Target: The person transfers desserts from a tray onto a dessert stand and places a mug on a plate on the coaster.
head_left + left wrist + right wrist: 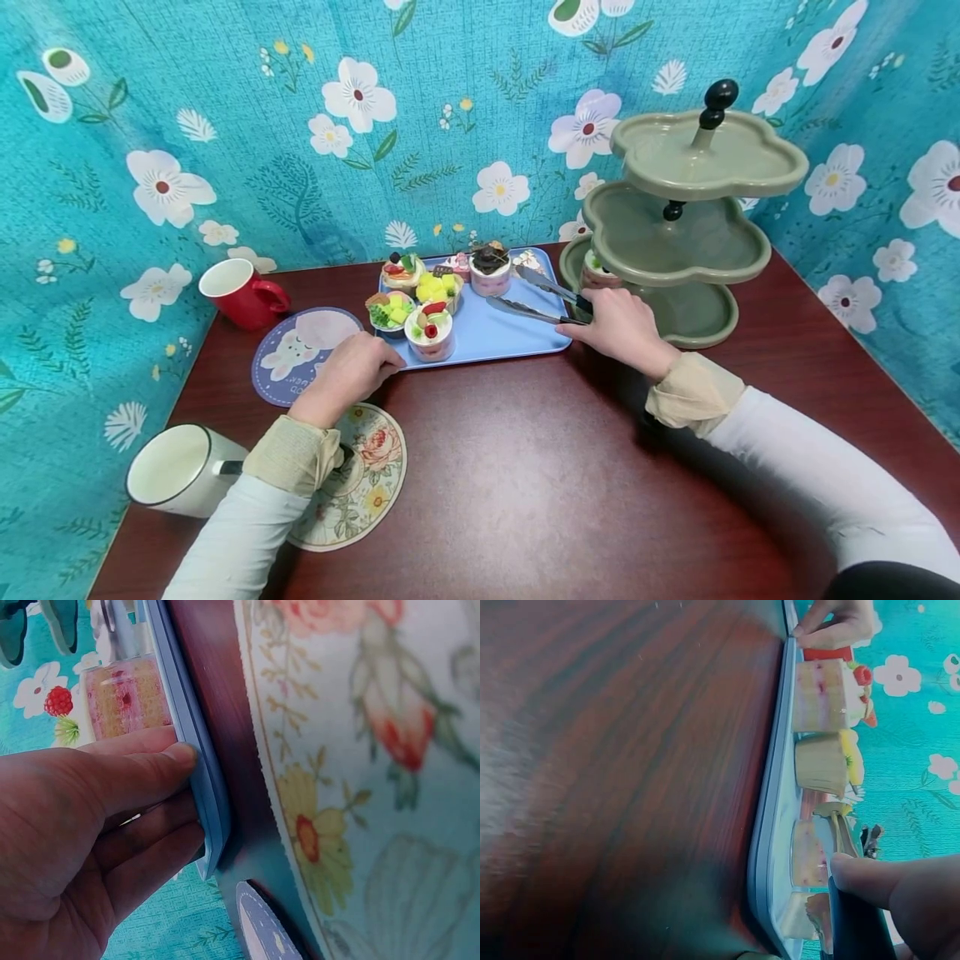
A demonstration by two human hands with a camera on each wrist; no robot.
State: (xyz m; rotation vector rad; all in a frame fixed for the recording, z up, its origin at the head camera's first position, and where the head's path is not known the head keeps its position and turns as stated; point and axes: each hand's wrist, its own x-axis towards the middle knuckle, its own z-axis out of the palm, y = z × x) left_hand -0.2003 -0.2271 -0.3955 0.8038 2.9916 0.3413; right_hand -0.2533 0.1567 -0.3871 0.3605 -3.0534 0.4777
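Observation:
My left hand (352, 372) pinches the front left corner of a blue tray (495, 337); the left wrist view shows the thumb on the tray's rim (214, 787). Black-handled metal tongs (528, 312) are in my right hand (621, 323), with their arms spread over the tray's right part. Between and behind the tongs' tips are a dark-topped dessert cup (491, 271) and a cream-topped dessert (529, 261). Several more dessert cups crowd the tray's left side, among them a raspberry-topped cup (431, 332) close to my left hand.
A three-tier green stand (675, 242) rises at the right, with a dessert cup (597, 273) on its bottom tier. A red mug (240, 292), a purple rabbit mat (330, 327), a white mug (180, 471) and a floral round mat (375, 492) are on the left.

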